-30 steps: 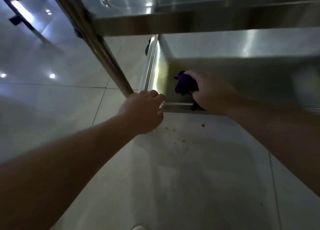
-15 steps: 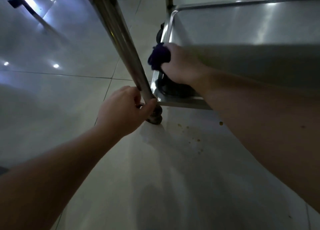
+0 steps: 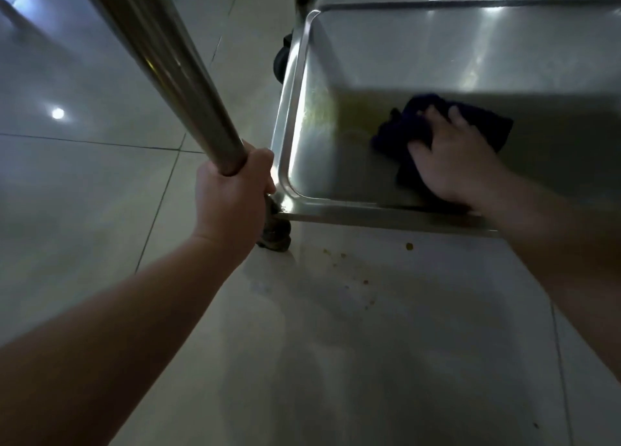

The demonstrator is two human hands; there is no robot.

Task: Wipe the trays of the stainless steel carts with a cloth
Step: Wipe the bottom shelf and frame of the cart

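The bottom tray (image 3: 437, 52) of a stainless steel cart lies low over the floor, its near-left corner rounded and shiny. A dark purple cloth (image 3: 400, 129) rests crumpled on the tray floor, near the front rim. My right hand (image 3: 450, 156) presses flat on the cloth with fingers spread. My left hand (image 3: 232, 190) is wrapped around the cart's steel leg post (image 3: 161, 62) just above the near-left caster. A yellowish smear (image 3: 319, 112) shows on the tray's left part.
A caster (image 3: 275, 235) sits under my left hand, and another wheel (image 3: 282, 64) shows by the tray's far-left side. Small crumbs (image 3: 408, 245) lie scattered on the pale tiled floor (image 3: 336, 344) before the cart.
My right hand has slid the cloth from the tray's left rim rightward onto the tray floor. My left hand stays on the post. The view has dropped lower over the tray.
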